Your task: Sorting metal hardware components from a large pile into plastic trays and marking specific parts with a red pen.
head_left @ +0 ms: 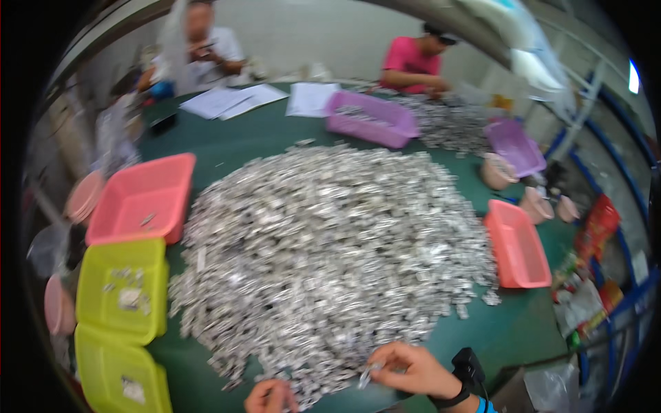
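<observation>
Right now the sorting is at the pick-up step: the right hand (406,368) has its fingers pinched together on one small silver part (366,375), which sticks out just left of the fingertips, at the near edge of the pile (330,248). The left hand (270,397) sits low at the frame's edge, fingers curled against the pile's fringe; whether it grips anything I cannot tell, the frame cuts it off. The heap of silver parts spreads away ahead of both sets of fingers and covers most of the green table (523,330). Well off to the left of the fingers stand two yellow-green trays (124,289), each with a few parts in it, and beyond them a pink tray (141,199) with hardly anything in it. Off to the right is another pink tray (516,244). Far ahead, past the pile, two other people sit with purple trays (372,118) and paper sheets (234,100).

My read: one part is picked and being checked. The next move calls for a look at it, then a long carry left, or right to the pink tray.
</observation>
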The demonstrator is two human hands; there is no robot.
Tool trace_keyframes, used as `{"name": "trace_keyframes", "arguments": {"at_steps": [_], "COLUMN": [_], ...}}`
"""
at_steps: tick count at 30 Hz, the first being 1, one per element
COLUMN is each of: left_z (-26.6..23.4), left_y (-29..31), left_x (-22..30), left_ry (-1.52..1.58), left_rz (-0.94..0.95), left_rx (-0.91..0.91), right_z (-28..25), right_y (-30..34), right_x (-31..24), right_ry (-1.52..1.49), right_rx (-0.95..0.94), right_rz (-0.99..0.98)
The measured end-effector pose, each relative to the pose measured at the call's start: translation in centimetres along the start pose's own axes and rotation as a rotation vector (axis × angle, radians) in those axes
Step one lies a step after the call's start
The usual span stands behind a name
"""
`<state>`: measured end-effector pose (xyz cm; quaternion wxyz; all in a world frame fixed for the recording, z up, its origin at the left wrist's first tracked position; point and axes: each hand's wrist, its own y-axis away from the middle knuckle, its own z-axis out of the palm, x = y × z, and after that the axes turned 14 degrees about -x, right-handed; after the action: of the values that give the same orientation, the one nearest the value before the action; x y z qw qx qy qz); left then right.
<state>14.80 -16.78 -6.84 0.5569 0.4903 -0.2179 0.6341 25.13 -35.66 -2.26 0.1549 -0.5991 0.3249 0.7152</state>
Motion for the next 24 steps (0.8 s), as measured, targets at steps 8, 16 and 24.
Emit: {"name": "trace_keyframes", "arguments": {"at_steps": [8,16,24], "left_z": [0.8,1.6,2.6], "left_y": [-0.5,-0.2,0.0], "left_x": [0.2,-0.2,-0.3], "left_ry": [-0.024,-0.061,-0.093], "left_rz": [0.021,0.070,0.035], "left_rx": [-0.121,-0.156,-0.160], "right_z": [-21.5,-18.9,-8.8], "right_y": [13.2,8.1,0.1], "right_x": [-2.2,0.3,-0.4], "right_ry": [0.057,0.583,1.378], "right_rx": [1.159,0.960,0.518], "right_rz": [-0.522,-0.231,-0.277]}}
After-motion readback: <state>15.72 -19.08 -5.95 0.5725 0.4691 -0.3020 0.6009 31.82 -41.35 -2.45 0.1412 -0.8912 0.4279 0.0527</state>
